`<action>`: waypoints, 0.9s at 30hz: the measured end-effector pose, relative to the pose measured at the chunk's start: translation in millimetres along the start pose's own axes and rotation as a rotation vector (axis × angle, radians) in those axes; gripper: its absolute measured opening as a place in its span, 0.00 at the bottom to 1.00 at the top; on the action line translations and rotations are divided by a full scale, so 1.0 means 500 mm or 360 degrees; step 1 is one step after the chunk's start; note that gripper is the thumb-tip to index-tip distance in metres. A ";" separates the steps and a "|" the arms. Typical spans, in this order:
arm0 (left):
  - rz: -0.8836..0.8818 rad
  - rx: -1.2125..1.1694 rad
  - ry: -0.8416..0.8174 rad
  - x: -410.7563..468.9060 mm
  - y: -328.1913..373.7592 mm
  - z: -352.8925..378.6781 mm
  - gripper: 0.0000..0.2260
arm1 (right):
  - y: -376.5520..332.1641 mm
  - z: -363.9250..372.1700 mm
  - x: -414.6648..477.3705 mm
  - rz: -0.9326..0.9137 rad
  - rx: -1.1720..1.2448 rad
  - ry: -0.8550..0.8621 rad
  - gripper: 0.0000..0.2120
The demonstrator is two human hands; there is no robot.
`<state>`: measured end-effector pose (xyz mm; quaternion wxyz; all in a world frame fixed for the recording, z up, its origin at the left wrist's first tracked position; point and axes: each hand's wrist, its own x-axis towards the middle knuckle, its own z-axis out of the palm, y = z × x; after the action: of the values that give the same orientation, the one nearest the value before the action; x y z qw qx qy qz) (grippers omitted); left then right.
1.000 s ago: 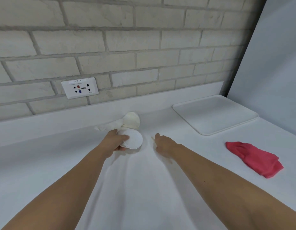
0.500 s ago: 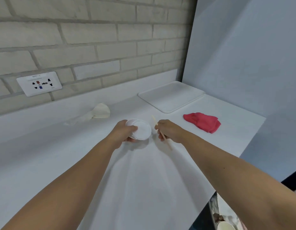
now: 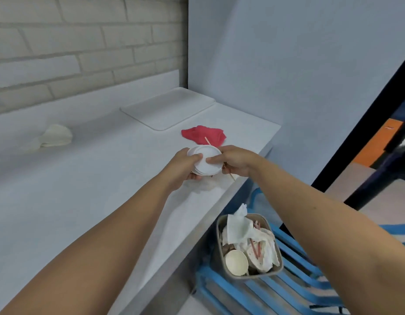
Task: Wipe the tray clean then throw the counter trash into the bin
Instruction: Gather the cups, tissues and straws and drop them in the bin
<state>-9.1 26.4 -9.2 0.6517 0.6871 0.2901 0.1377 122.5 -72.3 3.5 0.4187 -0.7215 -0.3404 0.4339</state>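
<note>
My left hand grips a stack of round white lids above the counter's right front edge. My right hand holds a thin wooden stick and its thumb presses on the top lid. The white tray lies at the back right corner against the wall. A red cloth sits crumpled in front of the tray. Below the counter edge stands a grey bin filled with tissues, a paper cup and sticks.
A crumpled cream wrapper lies at the left on the white counter. The bin stands on a blue slatted stand. A pale blue panel closes the right side, with a dark post beyond it.
The view has swung right and down, bringing the bin into sight. Both hands moved toward the counter's right edge and came together; my right thumb now rests on the lids.
</note>
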 end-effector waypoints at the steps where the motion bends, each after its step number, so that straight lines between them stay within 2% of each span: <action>1: -0.0017 -0.0002 -0.0026 0.002 -0.004 0.055 0.14 | 0.029 -0.038 -0.027 0.0034 0.0020 0.0009 0.06; 5: -0.0081 0.0024 -0.0054 -0.006 -0.027 0.159 0.15 | 0.089 -0.103 -0.078 0.0111 0.0076 -0.0011 0.05; 10: -0.0109 0.0316 -0.0062 -0.028 -0.085 0.276 0.19 | 0.226 -0.168 -0.112 0.0305 -0.0190 -0.0003 0.09; 13: -0.0110 0.0457 0.0036 -0.037 -0.113 0.305 0.24 | 0.313 -0.168 -0.121 0.0368 -0.0570 -0.0033 0.10; 16: -0.0124 0.0560 0.0075 -0.045 -0.134 0.316 0.23 | 0.389 -0.141 -0.116 0.0401 -0.1084 -0.0191 0.15; 19: -0.0121 0.0585 0.0084 -0.049 -0.147 0.316 0.22 | 0.439 -0.110 -0.102 0.0448 -0.1349 -0.0331 0.19; 22: -0.0122 0.0594 0.0116 -0.052 -0.153 0.317 0.21 | 0.478 -0.086 -0.086 0.0443 -0.1456 -0.0397 0.19; 25: -0.0139 0.0600 0.0129 -0.058 -0.157 0.323 0.20 | 0.503 -0.071 -0.077 0.0333 -0.1572 -0.0373 0.12; 27: -0.0144 0.0615 0.0139 -0.062 -0.159 0.323 0.19 | 0.518 -0.071 -0.067 0.0195 -0.1682 -0.0289 0.18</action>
<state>40.5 -124.9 -99.1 0.5001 0.7790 0.3696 0.0799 175.0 -220.2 -208.4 -0.0585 -0.8120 -0.5045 0.2877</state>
